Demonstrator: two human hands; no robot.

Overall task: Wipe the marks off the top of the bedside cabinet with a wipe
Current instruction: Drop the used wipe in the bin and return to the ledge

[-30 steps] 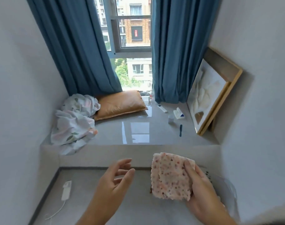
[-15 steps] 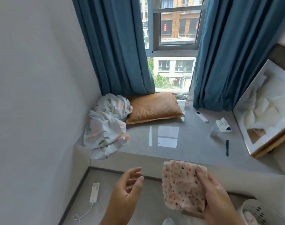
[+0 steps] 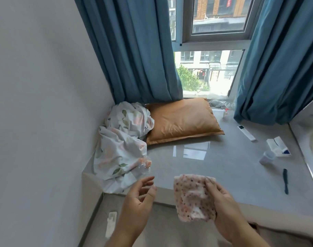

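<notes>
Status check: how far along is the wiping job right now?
Done: the wipe is picked up, held in the right hand. In hand: the left hand is open and empty beside it. Left: all the wiping; no bedside cabinet is in view, only the window ledge.

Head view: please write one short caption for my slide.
Right hand holds a speckled wipe above the grey window ledge; left hand open.

Bare ledge [image 3: 214,168] between sheet [image 3: 121,148] and cup [image 3: 267,157]
</notes>
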